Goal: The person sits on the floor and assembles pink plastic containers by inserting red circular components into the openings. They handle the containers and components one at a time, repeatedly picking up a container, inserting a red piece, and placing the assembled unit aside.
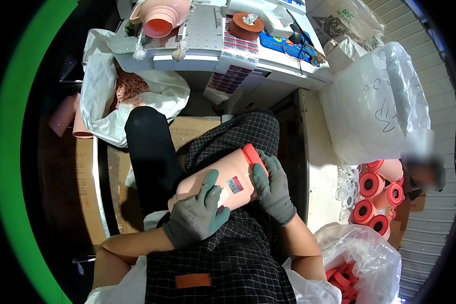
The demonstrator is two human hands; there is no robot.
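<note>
A pink plastic bottle shell [205, 180] lies tilted across my lap, its wide red rim [253, 158] pointing up and to the right. A small red-and-white label [234, 185] sits on its side. My left hand [195, 215], in a grey glove, grips the lower side of the shell, thumb and fingers spread over its wall. At the rim end, my gloved right hand [273, 185] is closed around the edge, with the thumb on the near side and the other fingers partly hidden behind the red rim.
Ahead, a white workbench [187, 63] carries a pink jug [160, 17], a label roll [246, 26] and pliers [314, 53]. A white sack [99, 109] of pink scraps stands left. On the right are red-rimmed pink shells [368, 185] and a plastic bag [365, 243] of red parts.
</note>
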